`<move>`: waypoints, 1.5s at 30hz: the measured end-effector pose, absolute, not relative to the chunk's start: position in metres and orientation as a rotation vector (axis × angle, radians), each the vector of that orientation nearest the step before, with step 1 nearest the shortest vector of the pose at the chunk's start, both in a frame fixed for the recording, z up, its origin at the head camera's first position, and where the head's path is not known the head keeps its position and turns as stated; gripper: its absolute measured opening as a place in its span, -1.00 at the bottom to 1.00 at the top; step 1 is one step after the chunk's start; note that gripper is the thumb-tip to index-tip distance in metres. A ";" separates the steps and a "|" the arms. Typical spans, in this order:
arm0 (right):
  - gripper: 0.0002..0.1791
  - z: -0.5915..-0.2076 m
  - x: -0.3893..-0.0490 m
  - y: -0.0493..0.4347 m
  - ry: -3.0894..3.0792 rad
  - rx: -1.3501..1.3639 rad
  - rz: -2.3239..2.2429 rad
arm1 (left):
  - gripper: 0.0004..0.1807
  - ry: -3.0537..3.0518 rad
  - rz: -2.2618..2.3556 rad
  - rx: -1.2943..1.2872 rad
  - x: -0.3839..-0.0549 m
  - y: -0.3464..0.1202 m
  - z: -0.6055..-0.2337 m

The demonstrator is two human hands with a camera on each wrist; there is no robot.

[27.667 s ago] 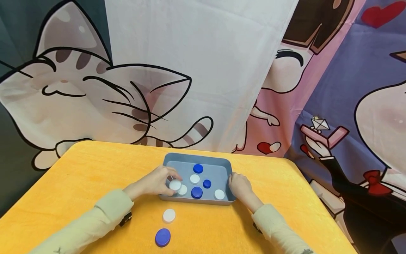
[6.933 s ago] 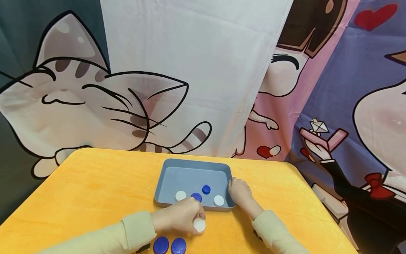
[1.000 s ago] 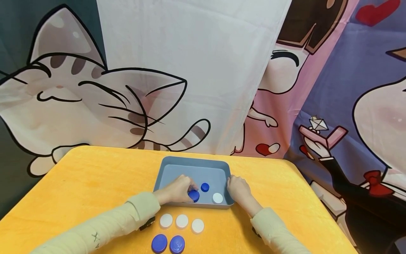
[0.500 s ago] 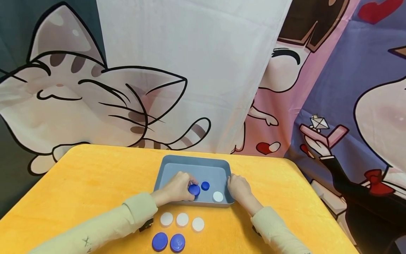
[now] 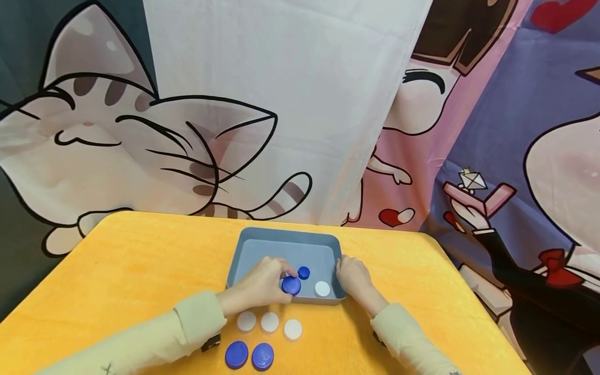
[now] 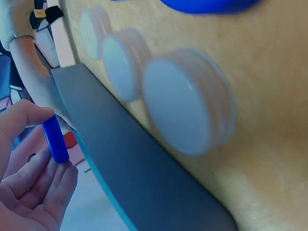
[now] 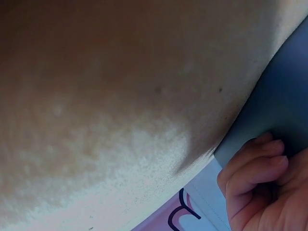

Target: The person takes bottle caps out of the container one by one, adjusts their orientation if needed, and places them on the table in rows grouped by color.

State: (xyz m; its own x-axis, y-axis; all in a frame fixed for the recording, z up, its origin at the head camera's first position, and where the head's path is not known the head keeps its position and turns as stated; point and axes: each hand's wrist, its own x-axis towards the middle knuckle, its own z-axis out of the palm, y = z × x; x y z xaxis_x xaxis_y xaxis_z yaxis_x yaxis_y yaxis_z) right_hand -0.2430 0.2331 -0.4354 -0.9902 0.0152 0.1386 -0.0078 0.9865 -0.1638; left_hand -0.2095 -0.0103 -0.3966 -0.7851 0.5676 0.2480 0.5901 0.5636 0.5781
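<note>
My left hand [image 5: 262, 283] pinches a blue bottle cap [image 5: 291, 286] between thumb and fingers, over the front of the grey-blue tray [image 5: 276, 249]. In the left wrist view the cap [image 6: 56, 139] is seen edge-on, raised clear of the tray's wall. A smaller blue cap [image 5: 303, 273] and a white cap [image 5: 322, 289] lie inside the tray. My right hand [image 5: 354, 277] grips the tray's right side, fingers curled at the wall; the right wrist view shows these curled fingers [image 7: 257, 168] too.
In front of the tray three white caps [image 5: 270, 323] form a row on the yellow tablecloth [image 5: 154, 255]. Closer to me lie two larger blue caps [image 5: 262, 357] side by side. A curtain with cartoon figures [image 5: 300, 104] hangs behind the table's far edge.
Over the last second my left hand has lifted the blue cap off the tray floor and shifted slightly right. Since the oldest frame, several caps have moved from tray to cloth. My right hand stays put.
</note>
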 end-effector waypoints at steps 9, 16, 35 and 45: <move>-0.68 -0.436 -0.244 0.234 -2.995 -0.011 0.242 | -0.56 -2.764 -1.037 -1.065 -0.191 -0.006 -0.385; -0.68 -0.435 -0.244 0.233 -2.998 -0.015 0.239 | -0.57 -2.831 -1.005 -1.132 -0.175 -0.005 -0.383; -0.69 -0.437 -0.243 0.234 -2.977 -0.014 0.246 | -0.65 -2.879 -0.994 -1.322 -0.144 -0.012 -0.404; -0.69 -0.437 -0.244 0.234 -2.996 -0.020 0.247 | -0.72 -2.857 -0.979 -1.439 -0.139 -0.009 -0.414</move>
State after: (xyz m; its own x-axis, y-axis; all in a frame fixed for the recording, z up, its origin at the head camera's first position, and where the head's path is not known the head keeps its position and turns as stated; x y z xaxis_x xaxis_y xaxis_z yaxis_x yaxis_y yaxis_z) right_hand -0.2443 0.2339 -0.4371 -0.9908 0.0240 0.1335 0.0018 0.9865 -0.1638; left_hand -0.1390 -0.0090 -0.4139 -0.6129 0.7865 0.0759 0.6678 0.4643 0.5818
